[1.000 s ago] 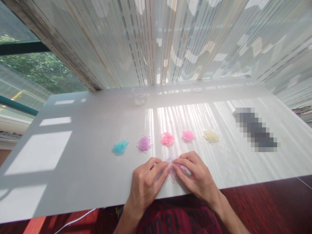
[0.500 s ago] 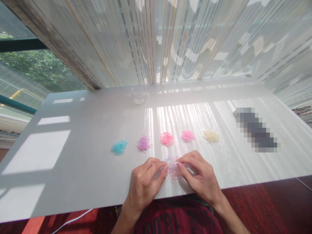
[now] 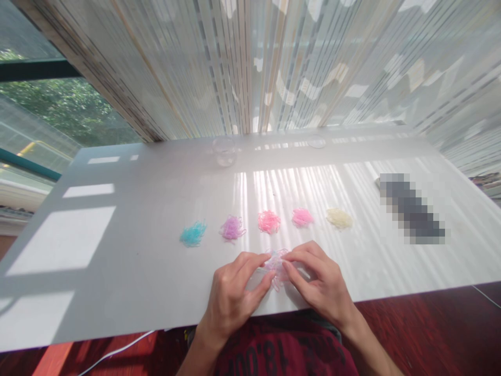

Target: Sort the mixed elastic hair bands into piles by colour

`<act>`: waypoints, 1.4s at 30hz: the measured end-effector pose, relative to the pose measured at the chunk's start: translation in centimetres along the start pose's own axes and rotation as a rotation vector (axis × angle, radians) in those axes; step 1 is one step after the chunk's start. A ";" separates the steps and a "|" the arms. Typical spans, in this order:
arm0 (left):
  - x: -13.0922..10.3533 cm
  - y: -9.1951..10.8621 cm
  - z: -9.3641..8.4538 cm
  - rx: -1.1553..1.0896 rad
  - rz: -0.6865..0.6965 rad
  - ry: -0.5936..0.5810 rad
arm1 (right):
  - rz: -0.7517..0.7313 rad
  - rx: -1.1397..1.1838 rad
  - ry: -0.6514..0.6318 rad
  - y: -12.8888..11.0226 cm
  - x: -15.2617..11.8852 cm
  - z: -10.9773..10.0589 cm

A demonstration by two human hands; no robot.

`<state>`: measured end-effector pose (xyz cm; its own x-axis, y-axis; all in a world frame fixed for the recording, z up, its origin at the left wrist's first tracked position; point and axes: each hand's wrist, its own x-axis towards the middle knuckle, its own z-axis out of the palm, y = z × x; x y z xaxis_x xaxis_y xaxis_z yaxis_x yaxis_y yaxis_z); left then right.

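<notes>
A loose pile of mixed pale pink, lilac and bluish rubber bands (image 3: pixel 278 267) lies near the table's front edge, between my two hands. My left hand (image 3: pixel 237 284) is at its left side, thumb and forefinger parted and their tips touching the pile's edge. From the right, my right hand (image 3: pixel 323 277) reaches in with thumb and forefinger nearly together in a pinch; whatever is between the tips is too small to make out. Behind them runs a row of sorted heaps: blue bands (image 3: pixel 193 233), purple bands (image 3: pixel 232 228), coral-pink bands (image 3: pixel 269 222), pink bands (image 3: pixel 302 218) and pale yellow bands (image 3: pixel 340 218).
Farther back on the white table (image 3: pixel 156 198) stand a clear round container (image 3: pixel 225 152) and a clear flat disc (image 3: pixel 317 141). A blurred-out dark object (image 3: pixel 413 209) lies at the right. Striped curtains (image 3: pixel 250 62) hang along the back edge.
My left thumb and forefinger, pinched together before, have spread apart at the mixed pile. My right hand keeps its pinch almost in place. The view has shifted very slightly.
</notes>
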<state>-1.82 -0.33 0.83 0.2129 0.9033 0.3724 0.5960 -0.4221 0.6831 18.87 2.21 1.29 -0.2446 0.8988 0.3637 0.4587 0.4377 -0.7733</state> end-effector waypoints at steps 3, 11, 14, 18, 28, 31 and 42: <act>-0.1 -0.1 0.0 -0.008 0.003 0.010 | -0.052 -0.003 -0.028 0.0 0.0 0.1; 0.0 -0.2 0.0 -0.055 0.057 0.030 | -0.096 0.004 -0.054 0.0 0.0 0.1; -0.1 -0.3 0.0 -0.065 0.059 0.021 | -0.105 0.013 -0.071 0.0 -0.1 0.1; -0.3 -0.4 0.1 -0.066 0.062 0.028 | -0.119 0.027 -0.062 0.0 -0.2 0.1; 0.0 -0.2 0.1 -0.056 0.064 0.043 | -0.113 0.038 -0.050 0.4 -0.6 0.1; -0.1 -0.2 0.1 -0.056 0.062 0.044 | -0.117 0.040 -0.041 0.4 -0.6 0.1; -0.2 0.0 0.0 -0.084 0.136 0.068 | -0.126 0.037 -0.078 0.2 -0.4 0.2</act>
<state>-1.86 -0.49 0.82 0.2322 0.8314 0.5049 0.4975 -0.5475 0.6728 18.91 1.97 0.89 -0.3642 0.8320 0.4185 0.3891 0.5442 -0.7433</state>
